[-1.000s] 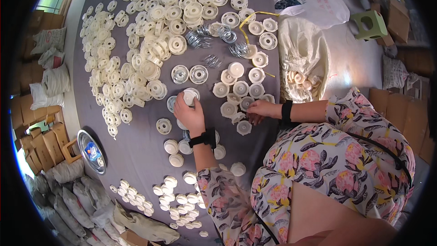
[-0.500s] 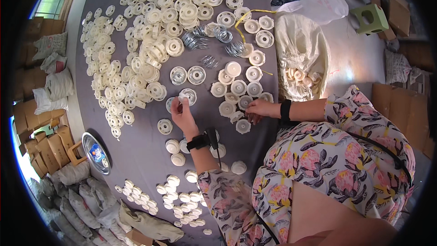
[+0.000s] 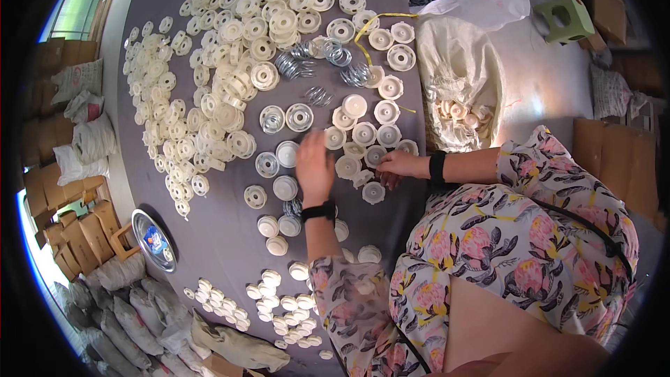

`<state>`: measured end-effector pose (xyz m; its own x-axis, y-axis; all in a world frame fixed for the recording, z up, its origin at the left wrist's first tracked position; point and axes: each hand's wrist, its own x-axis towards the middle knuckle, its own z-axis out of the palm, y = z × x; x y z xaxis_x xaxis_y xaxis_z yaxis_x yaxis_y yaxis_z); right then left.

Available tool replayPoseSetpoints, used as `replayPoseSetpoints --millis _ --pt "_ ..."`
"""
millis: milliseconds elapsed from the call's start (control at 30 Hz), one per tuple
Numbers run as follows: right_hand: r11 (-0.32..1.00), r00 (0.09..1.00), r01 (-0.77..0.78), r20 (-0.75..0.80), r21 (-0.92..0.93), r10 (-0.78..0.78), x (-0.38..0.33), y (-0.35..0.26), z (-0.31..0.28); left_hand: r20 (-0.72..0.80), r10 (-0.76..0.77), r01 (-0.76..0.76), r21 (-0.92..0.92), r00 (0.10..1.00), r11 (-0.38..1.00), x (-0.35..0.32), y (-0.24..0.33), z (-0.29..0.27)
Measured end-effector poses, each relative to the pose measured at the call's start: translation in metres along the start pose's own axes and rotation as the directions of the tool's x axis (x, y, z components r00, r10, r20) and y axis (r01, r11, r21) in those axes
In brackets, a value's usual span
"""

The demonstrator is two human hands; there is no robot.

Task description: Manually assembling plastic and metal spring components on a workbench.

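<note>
A grey table (image 3: 223,237) is strewn with round white plastic discs. My left hand (image 3: 314,167), with a black wristband, is blurred and stretched flat over the table. Its fingertips are next to a white disc (image 3: 335,137), and nothing shows in the hand. Just left of it lie a white disc (image 3: 286,153) and a disc with a metal spring in it (image 3: 266,164). My right hand (image 3: 396,165), also with a black wristband, rests with curled fingers among white discs (image 3: 373,156). Whether it grips one is hidden.
A big heap of white discs (image 3: 237,49) covers the far table. Loose metal springs (image 3: 296,63) lie near its middle. A white sack of parts (image 3: 460,98) stands at the right edge. A metal bowl (image 3: 153,239) sits at the left, with cardboard boxes and sacks on the floor.
My left hand set down the disc it held and swung right toward the group of discs. My right hand stayed where it was.
</note>
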<state>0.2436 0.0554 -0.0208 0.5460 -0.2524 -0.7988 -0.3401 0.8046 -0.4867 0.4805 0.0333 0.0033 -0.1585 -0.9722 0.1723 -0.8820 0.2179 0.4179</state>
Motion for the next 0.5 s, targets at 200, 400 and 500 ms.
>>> replayPoseSetpoints --millis 200,400,500 --pt "0.999 1.000 0.001 -0.020 -0.040 -0.002 0.000 -0.003 -0.003 -0.031 -0.433 0.328 -0.605 0.901 0.726 -0.013 -0.009 0.005" --pt "0.998 0.999 -0.043 -0.019 0.050 0.044 -0.004 -0.006 -0.003 0.039 -0.837 0.429 -0.871 0.546 0.240 -0.044 -0.087 -0.031" --pt "0.998 0.998 -0.060 -0.001 0.012 0.060 -0.005 -0.012 0.007 -0.024 -0.855 0.614 -0.686 0.518 0.391 -0.062 -0.103 -0.046"
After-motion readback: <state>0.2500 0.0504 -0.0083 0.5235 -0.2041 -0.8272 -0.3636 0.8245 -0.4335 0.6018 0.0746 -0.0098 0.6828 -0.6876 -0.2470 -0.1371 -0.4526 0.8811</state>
